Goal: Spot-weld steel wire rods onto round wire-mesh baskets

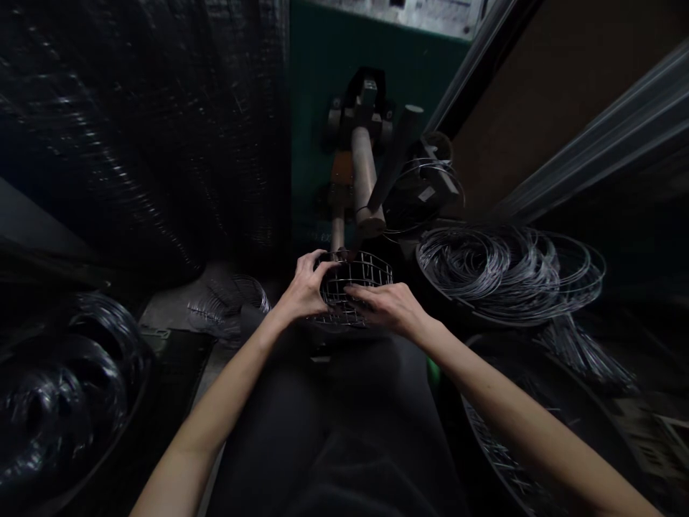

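A small round wire basket, made of crossed thin metal wires, is held between my two hands just below the machine's lower rod. My left hand grips its left side, with the thumb over the top and the fingers around the rim. From the right, my right hand holds the front of the basket, its fingers across the wires; some fingertips are hard to make out in the dark. Right behind the basket are the machine's thick grey cylinder and a thinner rod.
Wire rings fill a round container at right, with a bundle of straight wires below it. A dark tub holds short wire pieces. Shiny wire coils lie at left, and bent wire parts sit nearer my left arm.
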The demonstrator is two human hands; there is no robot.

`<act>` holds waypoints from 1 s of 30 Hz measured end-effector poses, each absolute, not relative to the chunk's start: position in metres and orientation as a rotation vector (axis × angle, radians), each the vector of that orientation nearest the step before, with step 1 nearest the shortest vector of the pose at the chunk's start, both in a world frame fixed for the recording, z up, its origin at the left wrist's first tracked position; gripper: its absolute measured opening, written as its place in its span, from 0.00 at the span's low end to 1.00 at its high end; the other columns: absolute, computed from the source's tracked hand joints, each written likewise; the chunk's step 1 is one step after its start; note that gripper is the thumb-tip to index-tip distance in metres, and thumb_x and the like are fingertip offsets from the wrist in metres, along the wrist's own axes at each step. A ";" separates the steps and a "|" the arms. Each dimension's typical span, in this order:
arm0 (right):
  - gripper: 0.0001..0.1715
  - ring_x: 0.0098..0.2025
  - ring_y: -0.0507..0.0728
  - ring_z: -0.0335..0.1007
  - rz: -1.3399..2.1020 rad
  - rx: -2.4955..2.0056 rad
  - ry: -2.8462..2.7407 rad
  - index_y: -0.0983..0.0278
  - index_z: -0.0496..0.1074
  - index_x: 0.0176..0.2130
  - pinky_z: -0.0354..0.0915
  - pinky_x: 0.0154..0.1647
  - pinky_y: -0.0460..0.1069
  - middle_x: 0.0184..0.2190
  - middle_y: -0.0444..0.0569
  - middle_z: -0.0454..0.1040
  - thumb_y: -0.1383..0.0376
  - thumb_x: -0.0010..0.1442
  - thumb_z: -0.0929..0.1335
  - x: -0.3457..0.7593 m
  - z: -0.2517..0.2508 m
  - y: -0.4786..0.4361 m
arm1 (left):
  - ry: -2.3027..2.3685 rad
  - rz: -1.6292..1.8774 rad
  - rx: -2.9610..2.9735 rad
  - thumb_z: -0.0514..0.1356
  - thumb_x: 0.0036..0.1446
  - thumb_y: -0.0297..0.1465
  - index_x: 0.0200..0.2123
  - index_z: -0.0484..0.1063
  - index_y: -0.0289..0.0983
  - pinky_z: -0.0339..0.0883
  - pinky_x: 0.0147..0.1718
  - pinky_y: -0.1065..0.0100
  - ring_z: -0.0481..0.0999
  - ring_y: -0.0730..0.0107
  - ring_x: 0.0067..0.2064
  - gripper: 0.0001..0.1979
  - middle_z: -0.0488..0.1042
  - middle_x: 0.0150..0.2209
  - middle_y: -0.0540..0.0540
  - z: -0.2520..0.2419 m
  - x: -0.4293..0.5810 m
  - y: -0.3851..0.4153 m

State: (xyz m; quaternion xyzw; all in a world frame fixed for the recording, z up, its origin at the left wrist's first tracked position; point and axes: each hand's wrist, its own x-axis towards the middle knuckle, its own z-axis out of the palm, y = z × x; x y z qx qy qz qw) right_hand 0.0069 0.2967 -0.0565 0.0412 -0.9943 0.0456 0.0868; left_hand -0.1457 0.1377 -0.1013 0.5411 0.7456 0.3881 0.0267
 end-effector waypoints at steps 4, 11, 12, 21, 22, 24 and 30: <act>0.18 0.40 0.54 0.77 0.179 0.054 -2.973 0.54 0.73 0.51 0.64 0.28 0.45 0.47 0.44 0.77 0.61 0.62 0.66 0.004 -0.054 0.295 | 2.244 1.205 1.649 0.76 0.28 0.42 0.54 0.64 0.40 0.56 0.59 0.44 0.55 0.42 0.61 0.47 0.55 0.59 0.36 -0.099 -0.151 0.139; 0.19 0.42 0.56 0.77 0.217 -0.004 -3.012 0.53 0.71 0.54 0.65 0.30 0.46 0.46 0.43 0.78 0.59 0.64 0.65 -0.001 -0.047 0.295 | 2.218 1.166 1.592 0.76 0.25 0.46 0.54 0.64 0.38 0.57 0.59 0.47 0.57 0.45 0.60 0.50 0.57 0.58 0.36 -0.091 -0.161 0.143; 0.18 0.43 0.56 0.77 0.224 -0.036 -2.999 0.54 0.72 0.53 0.66 0.31 0.46 0.46 0.43 0.78 0.60 0.64 0.65 -0.003 -0.047 0.296 | 2.222 1.164 1.573 0.76 0.24 0.46 0.54 0.64 0.38 0.57 0.59 0.47 0.57 0.44 0.60 0.50 0.57 0.58 0.36 -0.090 -0.164 0.146; 0.11 0.41 0.54 0.73 0.471 -0.279 -2.629 0.58 0.77 0.41 0.67 0.38 0.46 0.42 0.49 0.76 0.64 0.63 0.65 -0.004 -0.067 0.298 | 2.275 1.193 1.589 0.76 0.22 0.46 0.52 0.64 0.38 0.56 0.59 0.49 0.57 0.46 0.59 0.50 0.58 0.56 0.37 -0.090 -0.179 0.161; 0.09 0.39 0.54 0.73 0.473 -0.315 -2.604 0.59 0.78 0.39 0.67 0.36 0.46 0.40 0.49 0.75 0.64 0.62 0.66 -0.004 -0.068 0.300 | 2.281 1.189 1.590 0.76 0.22 0.46 0.52 0.64 0.37 0.55 0.59 0.49 0.57 0.45 0.60 0.51 0.58 0.56 0.37 -0.090 -0.180 0.161; 0.07 0.35 0.54 0.70 0.498 -0.366 -2.561 0.59 0.77 0.37 0.65 0.33 0.46 0.36 0.49 0.72 0.63 0.60 0.68 -0.007 -0.070 0.304 | 2.297 1.175 1.580 0.76 0.22 0.45 0.53 0.63 0.36 0.55 0.60 0.49 0.56 0.45 0.60 0.52 0.57 0.57 0.36 -0.089 -0.183 0.163; 0.05 0.32 0.54 0.67 0.615 -0.504 -2.465 0.61 0.76 0.32 0.63 0.31 0.47 0.31 0.46 0.69 0.62 0.54 0.72 -0.040 -0.070 0.317 | 2.373 1.059 1.582 0.77 0.23 0.41 0.53 0.64 0.35 0.57 0.59 0.53 0.60 0.50 0.58 0.50 0.61 0.55 0.40 -0.082 -0.207 0.183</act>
